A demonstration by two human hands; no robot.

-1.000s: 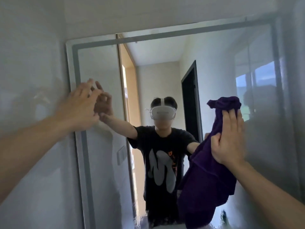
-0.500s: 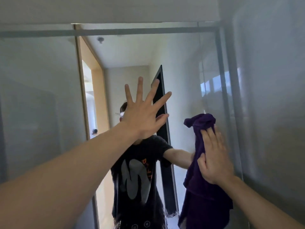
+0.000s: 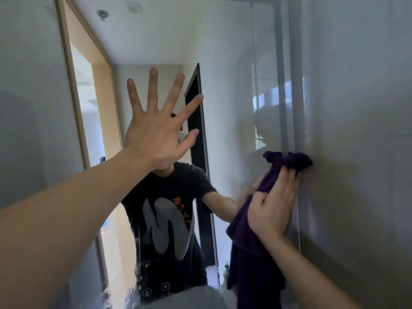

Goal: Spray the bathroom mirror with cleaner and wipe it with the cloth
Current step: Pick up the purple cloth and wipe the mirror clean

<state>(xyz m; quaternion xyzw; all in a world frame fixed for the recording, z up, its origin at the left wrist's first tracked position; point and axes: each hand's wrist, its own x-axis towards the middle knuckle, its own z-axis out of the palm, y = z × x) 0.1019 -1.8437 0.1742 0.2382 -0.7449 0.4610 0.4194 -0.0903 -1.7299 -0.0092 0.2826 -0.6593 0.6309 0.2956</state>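
The bathroom mirror (image 3: pixel 231 90) fills most of the view and reflects a person in a black T-shirt. My right hand (image 3: pixel 273 208) presses a dark purple cloth (image 3: pixel 252 237) flat against the glass at the mirror's right edge, fingers straight, with the cloth's top bunched above the fingertips and the rest hanging below. My left hand (image 3: pixel 157 126) is raised in front of the mirror's middle, fingers spread wide, holding nothing. Whether its palm touches the glass I cannot tell. No spray bottle is in sight.
The mirror's grey frame strip (image 3: pixel 281 85) runs down beside a glossy tiled wall (image 3: pixel 356 130) on the right. Water drops and streaks (image 3: pixel 138 282) cover the lower glass. A wooden doorway (image 3: pixel 100 103) and a dark door show in the reflection.
The view swung right along the mirror. My left hand left the mirror's left edge and now hangs spread at the centre. My right hand slid the cloth rightward to the frame.
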